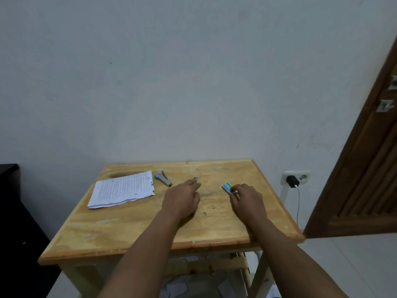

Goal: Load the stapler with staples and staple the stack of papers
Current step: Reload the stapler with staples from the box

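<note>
A stack of printed papers [123,188] lies on the left of the wooden table [133,231]. Just right of it rests a small stapler [163,179] with a blue end, its top arm swung open. A short strip of staples [195,179] lies on the table at the fingertips of my left hand [182,198]; whether the fingers grip it is unclear. My right hand [247,201] rests with its fingers on a small blue-green staple box [227,187], holding its near end.
A few loose staples [209,210] lie between my hands. The table stands against a pale wall. A wall socket with a black charger [292,181] and white cable is at the right, beside a brown wooden door [365,168]. Dark furniture [12,211] stands left.
</note>
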A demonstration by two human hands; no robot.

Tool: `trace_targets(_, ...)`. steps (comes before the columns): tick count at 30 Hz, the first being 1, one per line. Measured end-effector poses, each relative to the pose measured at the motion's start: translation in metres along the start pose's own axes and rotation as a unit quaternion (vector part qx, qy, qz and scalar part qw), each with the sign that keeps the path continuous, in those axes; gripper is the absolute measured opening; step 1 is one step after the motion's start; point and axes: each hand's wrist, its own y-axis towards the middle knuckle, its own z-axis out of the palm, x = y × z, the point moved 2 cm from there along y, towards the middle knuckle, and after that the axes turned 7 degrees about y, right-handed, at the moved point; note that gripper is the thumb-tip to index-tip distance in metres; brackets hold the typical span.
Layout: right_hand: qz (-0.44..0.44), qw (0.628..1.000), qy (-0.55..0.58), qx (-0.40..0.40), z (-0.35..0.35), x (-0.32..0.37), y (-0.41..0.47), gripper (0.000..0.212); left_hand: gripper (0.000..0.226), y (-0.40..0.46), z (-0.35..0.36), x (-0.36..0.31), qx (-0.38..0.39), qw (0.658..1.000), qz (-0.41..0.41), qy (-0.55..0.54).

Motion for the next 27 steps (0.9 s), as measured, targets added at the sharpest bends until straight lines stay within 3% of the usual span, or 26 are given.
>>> trace_targets(4,-0.001,0.999,0.034,0.0,-0.003,0.003,-0.004,0.03,0.041,-0.006,-0.003,-0.002,-0.05,0.998,-0.013,-0.026)
trace_targets(9,0.027,0.995,0.096,0.003,-0.005,0.015,-0.012,0.03,0.034,-0.007,-0.016,-0.013,-0.053,0.995,-0.033,-0.078)
trace_targets(15,-0.009,0.974,0.227,0.023,-0.01,0.06,-0.009,0.03,0.04,0.002,-0.029,-0.016,-0.04,0.968,-0.139,-0.206)
trace_targets(17,-0.037,0.969,0.243,0.017,-0.016,0.076,-0.006,0.028,0.039,0.004,-0.03,-0.012,-0.008,0.937,-0.2,-0.287)
trace_targets(20,-0.067,0.965,0.255,0.015,-0.023,0.093,-0.005,0.024,0.031,0.003,-0.032,-0.007,0.032,0.822,-0.286,-0.492)
trace_targets(22,-0.073,0.962,0.263,0.013,-0.027,0.098,-0.005,0.022,0.025,0.002,-0.041,-0.004,0.038,0.762,-0.313,-0.566)
trace_targets(27,-0.044,0.956,0.29,0.004,-0.036,0.112,-0.006,0.018,0.019,-0.006,-0.057,0.004,0.018,0.678,-0.337,-0.653)
